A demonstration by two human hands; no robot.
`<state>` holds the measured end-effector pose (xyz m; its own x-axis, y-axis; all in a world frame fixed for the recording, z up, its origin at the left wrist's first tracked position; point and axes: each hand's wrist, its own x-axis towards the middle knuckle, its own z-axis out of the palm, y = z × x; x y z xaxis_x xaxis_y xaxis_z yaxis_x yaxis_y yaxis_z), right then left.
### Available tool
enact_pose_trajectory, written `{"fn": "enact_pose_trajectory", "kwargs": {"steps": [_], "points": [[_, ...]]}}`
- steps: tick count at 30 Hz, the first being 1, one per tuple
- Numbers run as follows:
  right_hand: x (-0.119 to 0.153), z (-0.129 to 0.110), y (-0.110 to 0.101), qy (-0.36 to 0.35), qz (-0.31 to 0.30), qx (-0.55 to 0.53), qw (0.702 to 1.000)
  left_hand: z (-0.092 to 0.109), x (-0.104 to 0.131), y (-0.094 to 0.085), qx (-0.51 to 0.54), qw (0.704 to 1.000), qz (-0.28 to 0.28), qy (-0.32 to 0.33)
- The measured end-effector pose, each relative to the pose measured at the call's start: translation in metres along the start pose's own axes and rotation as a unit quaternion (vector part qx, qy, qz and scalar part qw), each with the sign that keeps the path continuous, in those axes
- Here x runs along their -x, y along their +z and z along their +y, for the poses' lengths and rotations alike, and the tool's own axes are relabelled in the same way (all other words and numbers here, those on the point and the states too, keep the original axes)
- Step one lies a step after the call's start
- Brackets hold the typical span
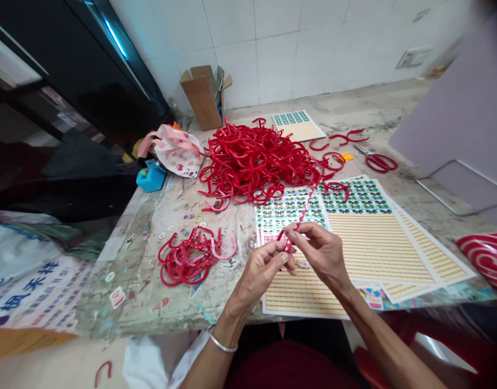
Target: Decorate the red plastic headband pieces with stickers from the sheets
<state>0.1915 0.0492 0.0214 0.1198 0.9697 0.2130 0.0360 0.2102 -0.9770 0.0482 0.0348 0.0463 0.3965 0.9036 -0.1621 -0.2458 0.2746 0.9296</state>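
My left hand [267, 269] is closed on a curved red band [288, 246], its thumb and fingers pinching the lower part. Just to the right, my right hand [319, 249] pinches a thin dotted strip [307, 204] beside the band's upper end; the strip runs up from the fingertips. Beneath both hands lies a sticker sheet [305, 294] with small printed pictures above and striped rows below. A large heap of red bands [260, 159] is behind the hands, and a smaller pile of red and pink bands [189, 256] lies to the left.
Red-handled scissors [380, 161] and more striped sheets [384, 246] lie to the right. A blue holder [151, 177], a patterned bag [179, 154] and an open cardboard box [202, 100] stand at the back left. A wire stand [455, 208] is at the right.
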Motion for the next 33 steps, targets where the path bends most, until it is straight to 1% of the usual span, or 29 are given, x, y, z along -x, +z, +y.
{"fn": "enact_pose_trajectory", "kwargs": {"steps": [2,4,6,10,14,19,24,28,33], "points": [[0.005,-0.002,0.002,-0.022,-0.009,0.022,0.999,0.007,-0.003,0.001,-0.025,0.999,-0.026,0.003],[0.007,-0.003,0.003,-0.028,-0.001,0.027,0.999,0.010,-0.005,0.003,-0.022,0.999,-0.033,-0.007],[0.006,-0.003,0.003,-0.026,0.013,0.021,0.999,0.009,-0.005,0.005,-0.004,1.000,-0.019,-0.013],[0.002,0.000,0.002,-0.014,0.028,0.019,0.999,0.001,-0.001,0.008,0.033,0.999,0.009,-0.024],[0.000,0.001,0.001,0.027,0.049,0.006,0.998,-0.008,0.003,0.008,0.049,0.998,0.020,-0.027],[-0.001,0.001,0.002,0.059,0.039,-0.025,0.997,-0.017,0.004,0.007,0.052,0.998,0.031,-0.012],[0.000,0.000,0.005,0.061,0.023,-0.034,0.997,-0.020,0.006,0.005,0.041,0.998,0.042,0.006],[0.002,-0.001,0.008,0.062,0.024,-0.041,0.997,-0.021,0.006,0.005,0.043,0.997,0.059,0.016],[0.004,-0.003,0.008,0.036,0.039,0.010,0.999,-0.024,0.005,0.003,0.061,0.996,0.064,0.008]]}}
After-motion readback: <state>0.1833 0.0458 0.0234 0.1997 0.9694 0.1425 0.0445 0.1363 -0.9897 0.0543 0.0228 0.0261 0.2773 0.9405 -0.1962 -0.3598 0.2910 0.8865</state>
